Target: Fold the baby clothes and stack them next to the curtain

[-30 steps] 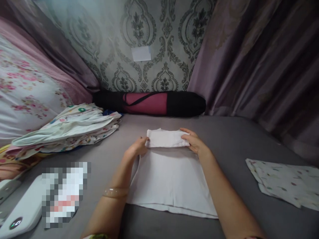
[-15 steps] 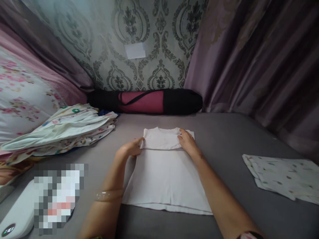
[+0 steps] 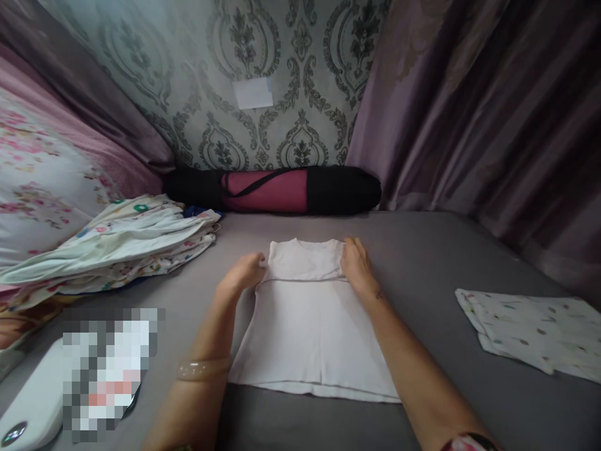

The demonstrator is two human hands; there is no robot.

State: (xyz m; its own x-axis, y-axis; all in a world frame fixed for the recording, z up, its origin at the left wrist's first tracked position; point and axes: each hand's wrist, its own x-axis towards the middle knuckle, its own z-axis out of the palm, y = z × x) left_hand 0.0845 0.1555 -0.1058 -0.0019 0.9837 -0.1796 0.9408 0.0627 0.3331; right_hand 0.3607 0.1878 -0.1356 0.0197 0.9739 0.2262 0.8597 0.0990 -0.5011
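Observation:
A white shirt (image 3: 300, 338) lies flat on the grey bed sheet, its neckline at the far end and its hem nearest me. A horizontal fold edge crosses it below the neck. My left hand (image 3: 245, 270) is closed at the upper left edge, with a bit of white cloth at its fingertips. On the opposite side, my right hand (image 3: 357, 262) has its fingers curled over the upper right edge, gripping the cloth there. The tips of the right fingers are partly hidden.
A heap of patterned clothes (image 3: 126, 241) lies at left beside a floral pillow (image 3: 32, 181). A white phone-like object (image 3: 35, 394) and a blurred-out item sit near left. Folded spotted cloth (image 3: 526, 326) rests at right. A black-and-red long bag (image 3: 267, 191) lies along the wall.
My right hand has shifted outward from the shirt's top to its right edge, and the cloth that stuck out there no longer shows. My left hand has moved up slightly, fingers more curled.

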